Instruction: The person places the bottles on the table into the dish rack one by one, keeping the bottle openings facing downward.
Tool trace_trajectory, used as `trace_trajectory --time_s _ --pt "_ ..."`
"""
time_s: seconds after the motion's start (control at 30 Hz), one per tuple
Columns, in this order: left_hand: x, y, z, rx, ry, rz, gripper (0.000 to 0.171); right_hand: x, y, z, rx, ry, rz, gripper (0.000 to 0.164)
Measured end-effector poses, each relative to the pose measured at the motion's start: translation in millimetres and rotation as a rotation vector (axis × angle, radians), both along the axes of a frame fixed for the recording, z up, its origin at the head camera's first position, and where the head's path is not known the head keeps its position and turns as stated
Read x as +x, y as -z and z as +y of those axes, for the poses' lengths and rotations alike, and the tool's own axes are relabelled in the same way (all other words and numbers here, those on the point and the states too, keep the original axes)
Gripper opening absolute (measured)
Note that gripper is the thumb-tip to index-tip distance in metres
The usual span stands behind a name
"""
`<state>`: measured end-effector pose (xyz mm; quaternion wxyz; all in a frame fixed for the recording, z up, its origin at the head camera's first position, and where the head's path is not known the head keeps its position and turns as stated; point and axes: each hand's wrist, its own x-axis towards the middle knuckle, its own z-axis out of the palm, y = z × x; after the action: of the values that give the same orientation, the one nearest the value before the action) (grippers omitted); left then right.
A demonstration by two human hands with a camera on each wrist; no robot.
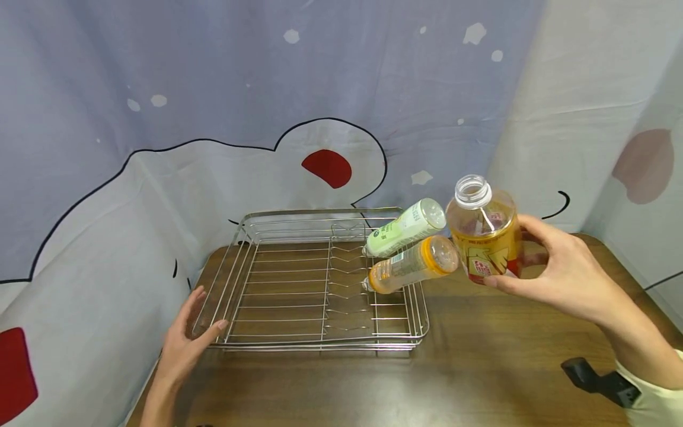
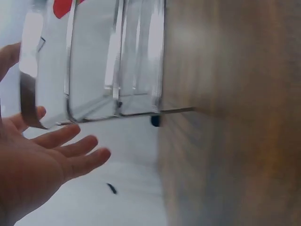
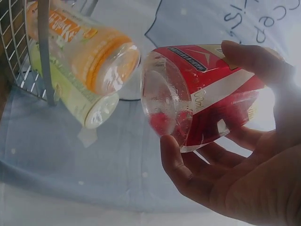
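My right hand [image 1: 560, 267] grips a clear plastic bottle [image 1: 485, 243] with a yellow and red label, held in the air right of the rack. Its uncapped mouth points up in the head view; the right wrist view shows its clear base and red label [image 3: 221, 103]. A wire dish rack [image 1: 288, 296] stands on the table. Two bottles lean neck-down in its right part: a green-labelled bottle [image 1: 405, 228] and, nearer me, an orange-labelled bottle [image 1: 413, 265]. My left hand [image 1: 184, 338] is at the rack's left front corner, fingers spread around the rim [image 2: 29, 70].
The brown wooden table [image 1: 480, 367] extends in front of and right of the rack. A patterned curtain [image 1: 240, 89] hangs behind and along both sides. A black strap mount [image 1: 600, 382] sits on my right wrist.
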<state>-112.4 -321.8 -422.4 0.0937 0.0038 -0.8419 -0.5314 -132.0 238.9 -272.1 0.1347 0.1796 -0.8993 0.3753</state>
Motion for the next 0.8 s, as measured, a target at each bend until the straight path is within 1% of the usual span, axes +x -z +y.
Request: trace_trajectory --time_s 0.1,0.17,0.3,0.43,0.53,0.6,0.67,0.8 --pt "-0.6 -8.4 5 -0.100 -0.035 0.080 0.085 1.9 -2.0 -6 0.033 -0.016 0.066 0.070" --pt "-1.4 -15.0 10 -0.128 -0.032 0.144 0.084 3.2 -3.3 -9 0.054 -0.022 0.109 0.072" --pt "-2.6 -30.5 24 -0.128 0.003 0.249 0.085 4.5 -5.8 -17 0.098 -0.041 0.177 0.077" --pt "-4.1 -43.6 41 -0.114 0.055 0.319 0.086 5.0 -7.5 -23 0.164 -0.034 0.216 0.081" --pt "-6.8 -48.4 54 -0.065 0.132 0.390 0.087 4.8 -7.7 -26 0.196 -0.040 0.226 0.082" --pt "-9.1 -50.1 63 -0.021 0.200 0.446 0.088 4.3 -7.0 -28 0.201 -0.057 0.224 0.081" --pt "-11.1 -51.5 72 0.023 0.269 0.486 0.088 4.4 -6.7 -31 0.205 -0.074 0.211 0.079" --pt "-14.0 -55.3 90 0.059 0.375 0.545 0.090 4.8 -5.7 -36 0.218 -0.102 0.192 0.077"
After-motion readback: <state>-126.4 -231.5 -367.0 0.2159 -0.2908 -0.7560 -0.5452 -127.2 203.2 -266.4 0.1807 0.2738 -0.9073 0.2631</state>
